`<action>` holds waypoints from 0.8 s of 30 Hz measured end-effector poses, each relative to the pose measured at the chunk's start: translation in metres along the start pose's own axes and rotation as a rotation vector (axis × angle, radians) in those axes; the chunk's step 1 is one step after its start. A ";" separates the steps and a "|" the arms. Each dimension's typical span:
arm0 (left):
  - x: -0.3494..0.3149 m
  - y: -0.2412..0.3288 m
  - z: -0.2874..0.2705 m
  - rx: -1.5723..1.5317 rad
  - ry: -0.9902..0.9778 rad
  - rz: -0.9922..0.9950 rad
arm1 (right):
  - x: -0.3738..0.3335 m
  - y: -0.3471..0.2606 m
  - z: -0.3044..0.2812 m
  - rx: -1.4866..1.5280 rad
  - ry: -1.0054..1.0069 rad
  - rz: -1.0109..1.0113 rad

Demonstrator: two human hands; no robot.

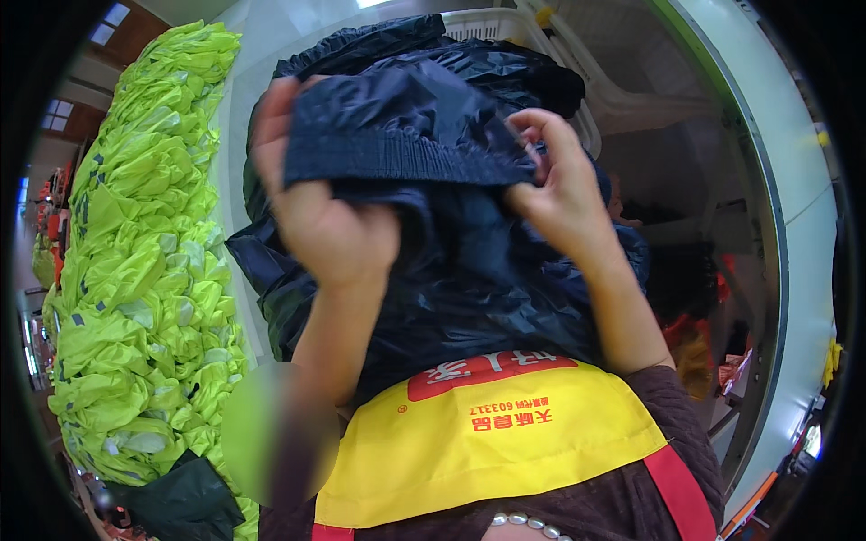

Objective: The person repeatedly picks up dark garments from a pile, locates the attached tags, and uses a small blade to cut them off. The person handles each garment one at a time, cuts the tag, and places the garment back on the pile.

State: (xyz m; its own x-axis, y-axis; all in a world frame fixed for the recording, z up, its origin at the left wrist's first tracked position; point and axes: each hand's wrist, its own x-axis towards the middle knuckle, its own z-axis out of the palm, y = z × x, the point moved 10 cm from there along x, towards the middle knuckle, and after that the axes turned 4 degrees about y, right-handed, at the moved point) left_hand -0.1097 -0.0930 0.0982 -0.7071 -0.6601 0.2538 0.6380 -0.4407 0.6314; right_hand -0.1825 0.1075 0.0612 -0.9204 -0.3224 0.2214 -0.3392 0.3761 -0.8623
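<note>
A navy garment of thin shiny cloth is stretched between my hands, its gathered elastic band facing me. My left hand is wrapped round the band's left end, slightly blurred, with some fingers hidden by the cloth. At the other end, my right hand pinches the band's edge between bent fingers. A small greyish thing shows by those fingertips, too unclear to name. Beneath and behind lies a heap of similar dark garments, reaching down to my apron.
Bright yellow-green garments form a long, tall pile on the left. A piece of black cloth or plastic lies at its near end. Behind the dark heap stands a white plastic basket. A pale surface with a metal edge runs along the right.
</note>
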 end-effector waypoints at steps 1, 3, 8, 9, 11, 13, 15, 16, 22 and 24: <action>0.008 0.021 -0.001 0.038 -0.019 0.127 | 0.009 0.011 -0.012 -0.048 0.052 -0.044; 0.009 0.056 -0.010 0.145 -0.001 0.331 | 0.022 0.007 -0.046 -0.444 0.186 -0.184; -0.011 0.102 -0.043 0.907 -0.147 0.648 | 0.024 0.049 -0.110 -0.185 0.241 -0.092; -0.030 0.099 -0.027 1.239 -0.289 0.811 | 0.018 0.061 -0.107 -0.062 0.190 -0.021; -0.041 0.086 -0.037 1.297 -0.342 0.616 | -0.001 0.077 -0.094 0.064 0.109 0.119; -0.049 0.069 -0.063 1.427 -0.385 0.357 | -0.019 0.091 -0.081 0.091 0.055 0.166; -0.059 0.056 -0.096 1.482 -0.400 0.184 | -0.037 0.096 -0.069 0.012 0.015 0.195; -0.065 0.046 -0.113 1.440 -0.390 0.026 | -0.043 0.094 -0.059 0.059 -0.011 0.191; -0.077 0.035 -0.108 1.392 -0.471 -0.107 | -0.055 0.083 -0.046 0.037 -0.090 0.134; -0.075 0.034 -0.097 1.417 -0.523 -0.152 | -0.052 0.081 -0.048 0.163 -0.072 0.199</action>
State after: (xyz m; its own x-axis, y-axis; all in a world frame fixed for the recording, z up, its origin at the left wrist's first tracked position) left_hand -0.0053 -0.1175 0.0295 -0.9569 -0.2456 0.1550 -0.0437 0.6492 0.7594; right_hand -0.1715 0.1968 0.0014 -0.9475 -0.3195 0.0119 -0.1116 0.2956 -0.9488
